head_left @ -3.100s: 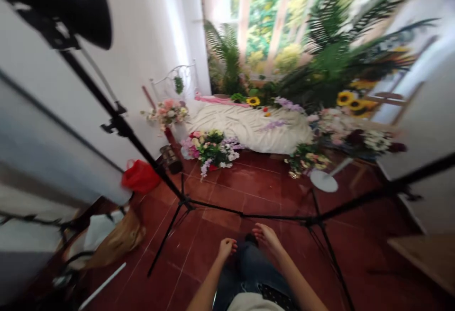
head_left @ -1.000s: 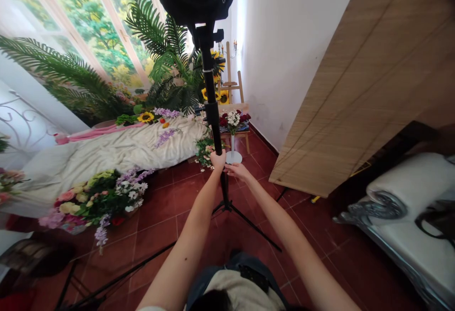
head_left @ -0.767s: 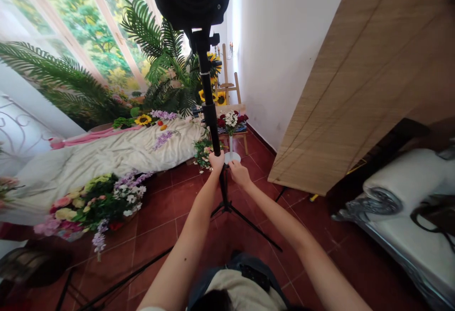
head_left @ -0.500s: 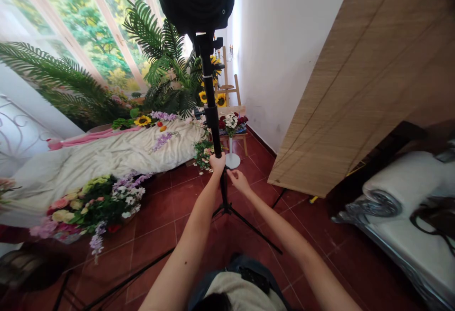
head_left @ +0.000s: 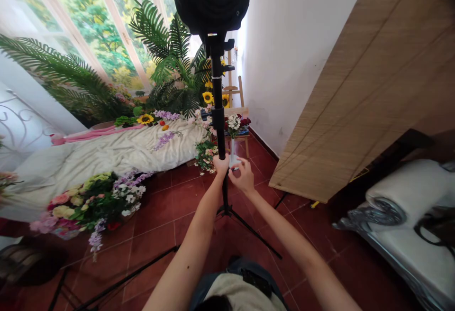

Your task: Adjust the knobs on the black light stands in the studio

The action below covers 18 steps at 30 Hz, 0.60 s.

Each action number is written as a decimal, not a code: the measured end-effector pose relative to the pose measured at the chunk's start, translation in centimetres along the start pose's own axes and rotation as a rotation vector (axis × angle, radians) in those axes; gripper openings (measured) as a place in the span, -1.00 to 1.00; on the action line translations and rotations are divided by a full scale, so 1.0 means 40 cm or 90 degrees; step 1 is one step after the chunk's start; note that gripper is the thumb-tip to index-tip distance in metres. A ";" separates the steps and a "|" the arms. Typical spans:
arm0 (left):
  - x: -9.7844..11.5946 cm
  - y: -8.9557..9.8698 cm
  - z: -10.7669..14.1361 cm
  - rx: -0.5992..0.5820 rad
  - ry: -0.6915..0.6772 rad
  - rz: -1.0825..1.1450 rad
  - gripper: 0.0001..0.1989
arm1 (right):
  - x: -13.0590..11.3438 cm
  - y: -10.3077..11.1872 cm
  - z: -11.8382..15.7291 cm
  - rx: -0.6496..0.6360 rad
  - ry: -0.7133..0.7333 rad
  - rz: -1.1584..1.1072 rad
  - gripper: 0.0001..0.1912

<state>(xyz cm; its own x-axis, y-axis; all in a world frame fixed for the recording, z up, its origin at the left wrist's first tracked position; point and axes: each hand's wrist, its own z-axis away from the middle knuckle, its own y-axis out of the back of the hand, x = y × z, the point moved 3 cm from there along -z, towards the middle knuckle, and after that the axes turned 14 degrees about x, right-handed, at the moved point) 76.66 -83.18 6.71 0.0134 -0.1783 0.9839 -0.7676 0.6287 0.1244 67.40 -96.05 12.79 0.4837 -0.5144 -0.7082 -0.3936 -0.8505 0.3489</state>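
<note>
Floor: red tiles (head_left: pixel 154 197), spread below and around the grip.
Wall: one pale surface (head_left: pixel 277 55), beyond the grip to the right.
Light stand: one black pole (head_left: pixel 221 135), near upright, running through the left hand; base legs (head_left: pixel 256 234) splay on the tiles below.
Lamp: one (head_left: pixel 213 10), atop the pole, above the grip.
Left hand: one (head_left: pixel 222 163), wrapped around the pole.
Right hand: one (head_left: pixel 243 177), just right of the pole, fingers bent, thumb tip near a fingertip; whether anything is pinched between them cannot be told.
Handling, judged: lamp appears top-heavy; left hand should bear its weight and hold the pole plumb while the right fingers work gently beside it.
Side knobs: three visible (head_left: pixel 205 114), all above the grip.
Sunflower: one on the white cloth (head_left: pixel 121 154), left beyond the grip (head_left: pixel 145 119).
Vase: one, white (head_left: pixel 232 147), just behind the right hand.
Bamboo screen: one (head_left: pixel 341 97), right of the grip.
</note>
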 end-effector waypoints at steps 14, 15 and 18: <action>0.010 0.016 0.012 0.076 -0.037 -0.075 -0.74 | -0.247 -0.115 -0.410 0.023 0.087 -0.238 -0.48; 0.009 0.018 0.014 0.080 -0.040 -0.075 -0.73 | -0.242 -0.121 -0.408 0.019 0.084 -0.250 -0.49; 0.005 0.035 0.025 0.034 -0.072 -0.030 -0.70 | -0.226 -0.130 -0.402 0.009 0.066 -0.272 -0.51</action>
<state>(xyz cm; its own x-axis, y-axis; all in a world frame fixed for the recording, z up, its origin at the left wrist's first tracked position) 74.96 -83.10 6.95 -0.0199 -0.2936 0.9557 -0.8013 0.5763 0.1604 77.64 -88.73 27.23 0.6813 -0.1250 -0.7213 -0.1507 -0.9882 0.0290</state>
